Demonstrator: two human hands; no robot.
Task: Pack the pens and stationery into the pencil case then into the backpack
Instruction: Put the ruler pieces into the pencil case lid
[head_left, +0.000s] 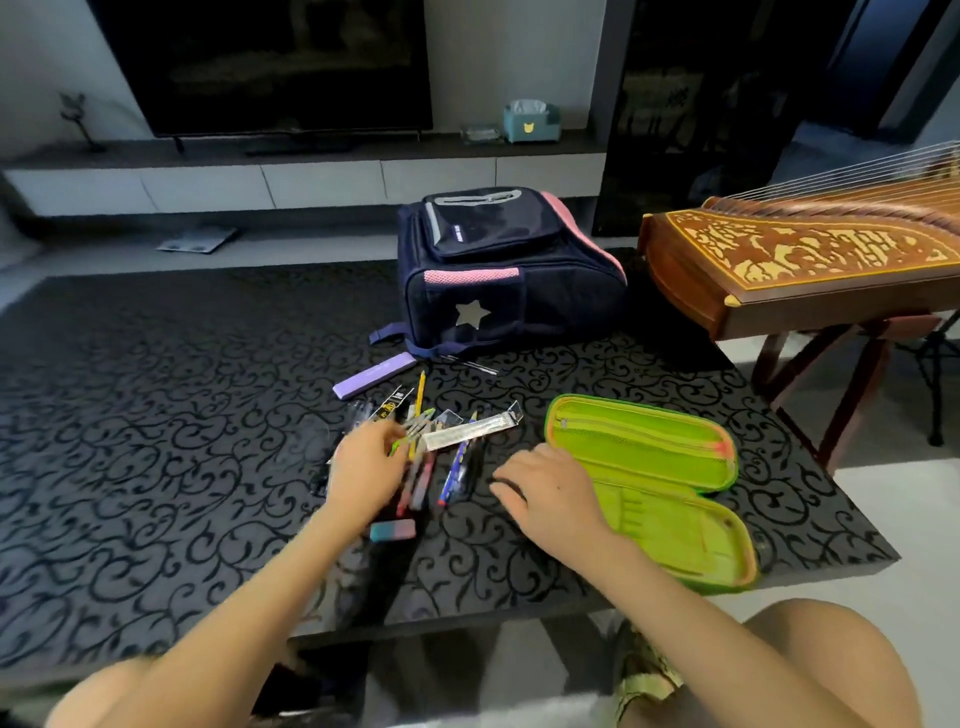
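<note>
From the head cam, the pens (421, 457) sit mid-desk beside the open pencil case (649, 483) near the right edge, backpack (498, 270) at the far edge. Left hand (366, 470) curls into the pile, though what it pinches I can't tell; right hand (550, 493) is spread flat, empty. They look light, stiff and probably roll-prone, so I'd bunch them mid-barrel.

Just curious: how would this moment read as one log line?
left hand on pens | right hand empty | pencil case open | backpack shut
</note>
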